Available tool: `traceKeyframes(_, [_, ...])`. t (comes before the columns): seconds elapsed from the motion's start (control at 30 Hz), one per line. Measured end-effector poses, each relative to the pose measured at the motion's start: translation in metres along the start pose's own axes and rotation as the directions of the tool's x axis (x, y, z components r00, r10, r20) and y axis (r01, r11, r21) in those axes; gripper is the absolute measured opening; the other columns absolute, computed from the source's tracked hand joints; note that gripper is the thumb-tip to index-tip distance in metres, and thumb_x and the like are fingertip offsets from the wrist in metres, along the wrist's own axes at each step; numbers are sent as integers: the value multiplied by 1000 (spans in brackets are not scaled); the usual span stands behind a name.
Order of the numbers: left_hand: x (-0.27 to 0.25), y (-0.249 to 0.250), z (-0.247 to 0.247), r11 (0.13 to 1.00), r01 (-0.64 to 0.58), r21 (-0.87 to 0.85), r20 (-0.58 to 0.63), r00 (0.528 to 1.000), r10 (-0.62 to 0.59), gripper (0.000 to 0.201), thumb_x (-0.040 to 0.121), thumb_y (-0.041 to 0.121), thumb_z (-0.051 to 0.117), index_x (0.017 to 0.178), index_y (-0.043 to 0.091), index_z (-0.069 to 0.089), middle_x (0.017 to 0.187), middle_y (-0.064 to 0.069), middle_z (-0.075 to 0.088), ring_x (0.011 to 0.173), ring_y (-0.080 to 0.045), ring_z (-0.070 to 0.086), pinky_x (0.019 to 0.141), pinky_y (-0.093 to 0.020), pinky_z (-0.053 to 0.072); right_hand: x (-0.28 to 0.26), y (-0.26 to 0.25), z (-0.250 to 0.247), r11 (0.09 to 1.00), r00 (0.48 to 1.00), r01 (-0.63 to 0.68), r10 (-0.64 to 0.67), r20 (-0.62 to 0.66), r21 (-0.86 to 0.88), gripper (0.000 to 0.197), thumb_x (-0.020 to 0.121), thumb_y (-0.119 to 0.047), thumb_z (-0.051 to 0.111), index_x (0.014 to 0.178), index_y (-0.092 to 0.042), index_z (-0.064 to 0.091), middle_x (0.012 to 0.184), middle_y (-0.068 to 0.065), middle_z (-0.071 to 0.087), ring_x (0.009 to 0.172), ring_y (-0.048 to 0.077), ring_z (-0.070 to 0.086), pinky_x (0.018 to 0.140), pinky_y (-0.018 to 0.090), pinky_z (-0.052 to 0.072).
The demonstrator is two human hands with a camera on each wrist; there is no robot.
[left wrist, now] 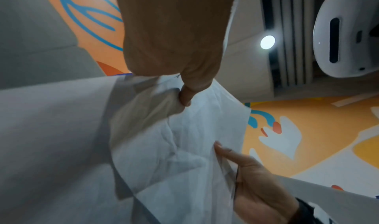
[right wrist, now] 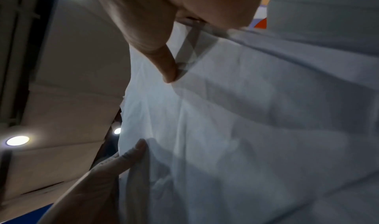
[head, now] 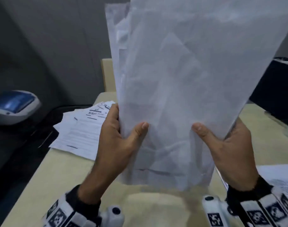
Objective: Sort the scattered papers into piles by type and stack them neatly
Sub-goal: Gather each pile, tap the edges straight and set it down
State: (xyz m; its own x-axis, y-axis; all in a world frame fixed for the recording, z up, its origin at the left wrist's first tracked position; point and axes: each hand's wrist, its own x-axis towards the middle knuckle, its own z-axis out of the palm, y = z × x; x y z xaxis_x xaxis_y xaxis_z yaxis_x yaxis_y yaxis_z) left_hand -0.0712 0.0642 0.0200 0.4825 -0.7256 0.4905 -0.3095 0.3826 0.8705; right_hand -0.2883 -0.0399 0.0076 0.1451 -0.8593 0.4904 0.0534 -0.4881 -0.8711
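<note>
A stack of white papers (head: 180, 79) stands upright in front of me, its lower edge close above the beige table (head: 74, 174). My left hand (head: 118, 136) grips the stack's left side, with the thumb on the near face and the fingers behind. My right hand (head: 221, 148) grips the right side the same way. The left wrist view shows my left hand (left wrist: 184, 96) pinching the creased sheets (left wrist: 184, 146), with my right hand (left wrist: 256, 187) below. In the right wrist view my right hand (right wrist: 168, 72) presses its thumb on the stack (right wrist: 246, 114), and my left hand (right wrist: 106, 175) is at the lower left.
A fanned pile of printed and handwritten papers (head: 81, 128) lies on the table's left side. More printed sheets (head: 279, 177) lie at the right edge. A black box-like object (head: 274, 89) stands at the back right. A blue and grey device (head: 14, 107) sits off the table to the left.
</note>
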Motion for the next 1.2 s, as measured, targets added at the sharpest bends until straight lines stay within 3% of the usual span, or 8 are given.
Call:
traceKeyframes(0.23, [-50,-30,-54,990,39,136,-38,999,-34,54,86,28,84,128,23,50,121,14,66,117,-12,67,93,-34,61,-42,7,46,999,997,-46,46,64,2,43,81,-28,77,123,-22,64,109,-24,75,98,-3,72,80,14,58])
traceKeyframes(0.4, [-55,-31,-70,967,54,251,105,991,-83,53,89,32,79,128,32,44,121,25,59,117,-4,64,94,-33,59,-50,9,42,999,994,-41,42,98,-12,41,84,-21,75,123,-19,62,111,-24,75,102,-1,72,81,13,57])
traceKeyframes(0.53, [-49,-14,-60,935,-137,327,55,991,126,43,92,26,75,123,25,45,118,24,56,108,2,63,88,-17,55,-49,-16,46,1000,999,31,-31,32,-3,32,90,-13,73,119,-20,62,104,-29,75,97,-6,71,79,10,55])
traceKeyframes(0.67, [-40,22,-47,945,-274,177,-69,955,289,59,86,16,84,131,26,46,124,16,62,117,-7,64,97,-24,53,-26,-52,41,986,987,160,-160,-6,44,29,97,-22,72,122,-11,64,114,-5,76,107,15,74,85,25,59])
traceKeyframes(0.83, [-28,17,-57,993,114,-16,118,987,-111,14,91,26,76,104,21,74,94,2,79,83,-13,75,74,-36,61,11,-63,20,952,985,54,-100,141,300,29,101,-7,64,129,-10,61,123,1,75,119,25,70,100,37,56])
traceKeyframes(0.9, [-32,8,-58,990,119,69,124,984,-127,5,94,26,74,95,21,74,84,8,78,73,-9,71,67,-34,59,17,-56,12,969,977,-37,-15,211,244,31,102,-10,63,132,-3,59,119,-3,76,115,19,71,101,37,56])
traceKeyframes(1.07, [-46,-8,-50,979,189,81,23,981,-192,10,101,21,68,109,19,74,101,4,81,92,-18,77,78,-38,63,-5,-23,2,995,892,-85,96,442,-43,52,95,-13,72,143,-13,51,136,0,70,124,20,68,104,50,55])
traceKeyframes(1.2, [-53,-9,-42,980,150,132,-72,987,-142,17,103,16,65,117,24,70,104,13,79,94,-6,75,76,-22,59,-31,-11,11,989,927,-36,86,366,-141,41,97,-8,70,133,-17,53,124,-12,72,113,8,71,96,39,60])
